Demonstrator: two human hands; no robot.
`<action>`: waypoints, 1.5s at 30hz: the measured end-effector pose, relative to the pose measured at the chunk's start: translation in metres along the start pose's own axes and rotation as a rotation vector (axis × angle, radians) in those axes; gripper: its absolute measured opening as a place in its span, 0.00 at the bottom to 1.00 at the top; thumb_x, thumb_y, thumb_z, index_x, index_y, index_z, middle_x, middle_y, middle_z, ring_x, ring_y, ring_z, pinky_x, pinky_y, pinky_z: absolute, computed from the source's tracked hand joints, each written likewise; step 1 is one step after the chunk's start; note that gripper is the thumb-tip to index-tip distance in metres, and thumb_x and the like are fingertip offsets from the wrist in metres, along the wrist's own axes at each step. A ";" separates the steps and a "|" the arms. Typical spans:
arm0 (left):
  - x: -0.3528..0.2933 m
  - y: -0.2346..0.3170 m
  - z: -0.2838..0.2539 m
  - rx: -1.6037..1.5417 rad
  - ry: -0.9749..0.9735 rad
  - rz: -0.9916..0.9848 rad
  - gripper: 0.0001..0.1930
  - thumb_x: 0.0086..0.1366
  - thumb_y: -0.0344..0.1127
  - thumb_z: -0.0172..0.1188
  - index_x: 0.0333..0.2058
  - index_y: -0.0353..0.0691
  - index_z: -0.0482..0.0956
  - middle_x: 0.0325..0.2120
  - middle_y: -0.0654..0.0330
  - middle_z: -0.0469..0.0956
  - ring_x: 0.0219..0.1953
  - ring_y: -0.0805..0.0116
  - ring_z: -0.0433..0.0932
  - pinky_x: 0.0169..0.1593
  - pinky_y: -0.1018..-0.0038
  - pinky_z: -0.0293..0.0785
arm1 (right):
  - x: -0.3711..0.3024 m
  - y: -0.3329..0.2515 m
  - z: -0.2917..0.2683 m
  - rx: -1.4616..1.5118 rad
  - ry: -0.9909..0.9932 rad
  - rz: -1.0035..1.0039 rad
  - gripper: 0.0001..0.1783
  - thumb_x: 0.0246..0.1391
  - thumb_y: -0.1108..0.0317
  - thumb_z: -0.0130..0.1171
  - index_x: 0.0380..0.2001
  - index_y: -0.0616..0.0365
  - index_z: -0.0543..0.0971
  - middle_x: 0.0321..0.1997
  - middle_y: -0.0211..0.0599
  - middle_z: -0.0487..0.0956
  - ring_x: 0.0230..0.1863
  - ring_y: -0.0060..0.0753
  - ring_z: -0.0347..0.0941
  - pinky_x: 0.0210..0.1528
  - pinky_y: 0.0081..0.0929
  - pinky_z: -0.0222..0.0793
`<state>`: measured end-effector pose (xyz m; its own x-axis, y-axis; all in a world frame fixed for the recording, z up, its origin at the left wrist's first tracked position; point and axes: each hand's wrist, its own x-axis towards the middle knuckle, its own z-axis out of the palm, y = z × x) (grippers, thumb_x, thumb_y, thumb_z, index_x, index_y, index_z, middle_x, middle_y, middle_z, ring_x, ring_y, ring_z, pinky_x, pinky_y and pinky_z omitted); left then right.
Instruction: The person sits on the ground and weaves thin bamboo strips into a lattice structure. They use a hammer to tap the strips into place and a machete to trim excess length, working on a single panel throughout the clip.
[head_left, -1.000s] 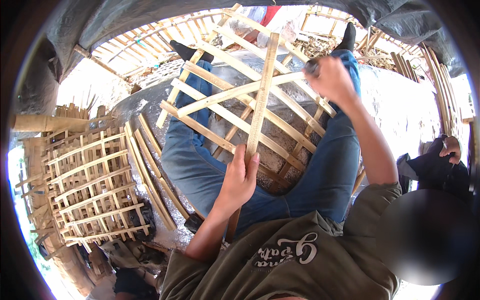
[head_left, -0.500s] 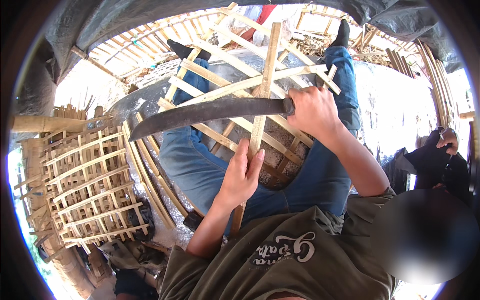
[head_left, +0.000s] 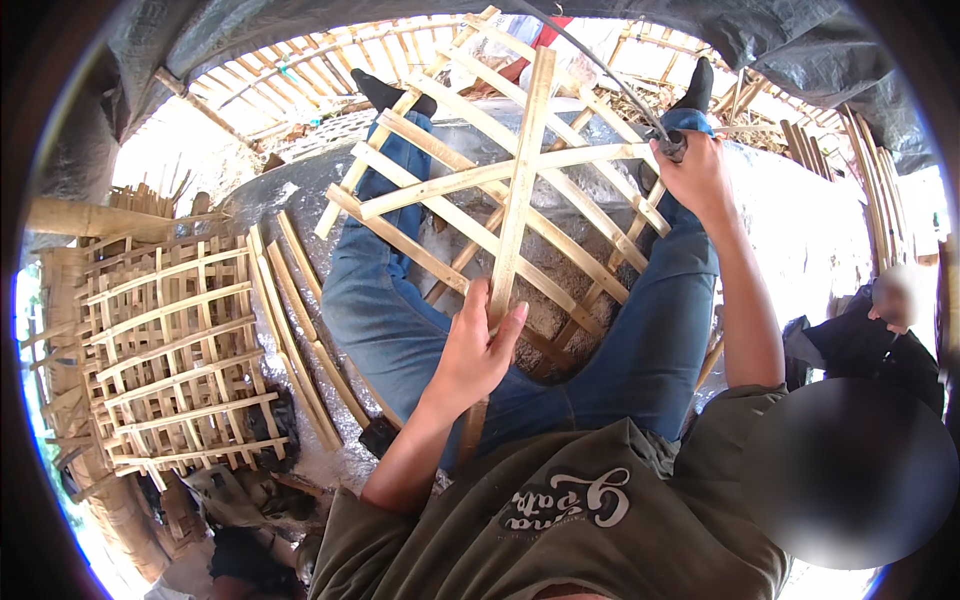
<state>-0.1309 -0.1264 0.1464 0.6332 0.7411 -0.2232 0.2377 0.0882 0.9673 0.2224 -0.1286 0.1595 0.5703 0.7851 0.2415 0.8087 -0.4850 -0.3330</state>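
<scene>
My left hand [head_left: 478, 345] is closed round the lower part of a long bamboo strip [head_left: 520, 200], thumb on one side and fingers on the other. That strip lies over an open lattice of crossed bamboo strips [head_left: 400, 239] between my legs. Another strip [head_left: 440, 184] runs sideways across the lattice, passing the long one. Off to the right, beside the lattice's right edge, my right hand [head_left: 697, 175] grips a machete [head_left: 655, 125] by its handle. The blade is seen nearly edge-on, slanting up and left past the lattice's far side.
A stack of woven bamboo panels [head_left: 180, 360] lies at the left, with loose bamboo strips [head_left: 295, 345] beside my left leg [head_left: 375, 320]. Dark plastic sheeting [head_left: 350, 25] hangs overhead. Another person in dark clothes [head_left: 870, 340] sits at the right.
My right hand has swung the machete away to the upper right; its blade lay across the lattice pointing left before. The left hand keeps its hold, and the lattice has shifted slightly.
</scene>
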 end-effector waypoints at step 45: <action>-0.013 -0.031 0.023 0.053 0.043 0.077 0.17 0.74 0.28 0.51 0.58 0.31 0.74 0.18 0.61 0.66 0.21 0.80 0.63 0.25 0.77 0.62 | -0.090 -0.048 -0.022 -0.021 -0.386 -0.170 0.10 0.43 0.63 0.66 0.27 0.58 0.83 0.25 0.49 0.82 0.30 0.53 0.82 0.38 0.43 0.79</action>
<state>-0.1293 -0.1537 0.1167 0.6189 0.7725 -0.1423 0.2293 -0.0044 0.9733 0.1360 -0.1843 0.1740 0.3356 0.9395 -0.0690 0.8919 -0.3405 -0.2977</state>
